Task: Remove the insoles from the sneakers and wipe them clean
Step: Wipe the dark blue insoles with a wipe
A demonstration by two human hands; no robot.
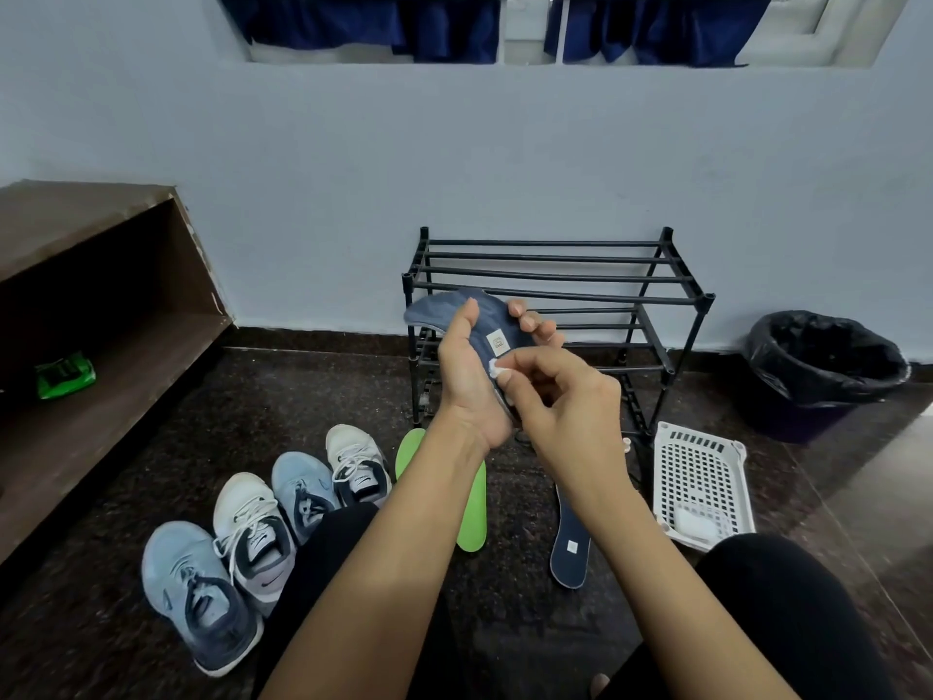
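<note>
Right fingertips: your thumb and first fingertips point(525, 368) are drawn together on a small white wad point(495, 367). They pinch it and press it against the insole's fabric.
Right hand: your right hand point(570, 401) is curled, with its back towards you, just in front of your other palm.
Left fingers: your thumb lies up the near edge of the blue-grey insole point(452, 306). Your other fingertips point(528, 323) hook over its far edge, so it is gripped across its width.
Left hand: your left hand point(467, 381) holds that insole in the air, in front of the shoe rack point(555, 270).
Held insole: the fabric side faces you and the toe end points up and to the left. A small square label point(498, 342) sits just above the wad. The heel end is hidden behind your hands.
Floor insoles: a green insole point(473, 520) lies on the dark floor, partly hidden under your left forearm. A navy insole point(570, 553) lies to its right, apart from it.
Sneakers: four sneakers point(252, 538) stand in a row to the left of your knee, light blue and white by turns, with their toes pointing away from you.
Basket: a white perforated basket point(699, 462) lies on the floor just right of the rack. There is something pale inside, but you cannot tell what.
Bin: a bin point(828, 366) with a black liner stands by the wall at the far right.
Shelf: a brown wooden shelf point(101, 290) at the left holds a green packet point(64, 374).
</note>
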